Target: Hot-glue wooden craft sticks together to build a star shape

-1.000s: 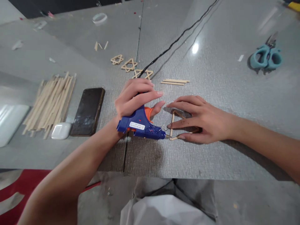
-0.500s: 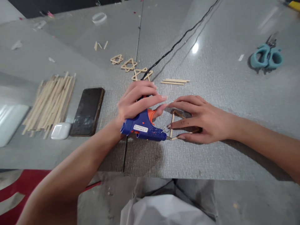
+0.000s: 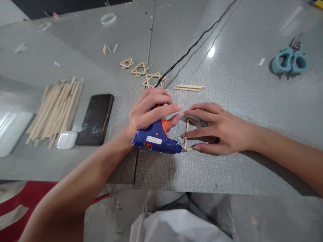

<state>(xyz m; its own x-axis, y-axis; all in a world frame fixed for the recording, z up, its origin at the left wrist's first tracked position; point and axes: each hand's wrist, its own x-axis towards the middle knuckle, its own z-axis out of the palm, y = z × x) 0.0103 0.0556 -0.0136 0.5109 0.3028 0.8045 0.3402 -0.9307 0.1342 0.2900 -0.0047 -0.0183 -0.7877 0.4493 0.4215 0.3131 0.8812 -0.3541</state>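
Observation:
My left hand (image 3: pixel 153 109) is wrapped round a blue glue gun (image 3: pixel 161 139) with an orange trigger. The gun's nozzle points right and meets the lower left corner of a triangle of thin wooden sticks (image 3: pixel 186 129). Spread over that triangle, my right hand (image 3: pixel 214 129) presses its sticks on the table with the fingertips, hiding the triangle's right part. Beyond my left hand lie star shapes made of sticks (image 3: pixel 140 69), the nearest partly behind the gun's black cable (image 3: pixel 188 50). Several loose sticks (image 3: pixel 189 88) lie above my right hand.
A pile of sticks (image 3: pixel 57 111), a phone (image 3: pixel 96 119) and a white case (image 3: pixel 67 139) lie at the left. Blue-handled scissors (image 3: pixel 289 61) rest at the right. Short stick pieces (image 3: pixel 109 48) and a roll of tape (image 3: pixel 108 19) are farther back on the grey table (image 3: pixel 239 74).
The glue gun has moved slightly right, its nozzle now over the triangle's lower left corner. My right hand keeps its place on the sticks. The whole view has shifted a little.

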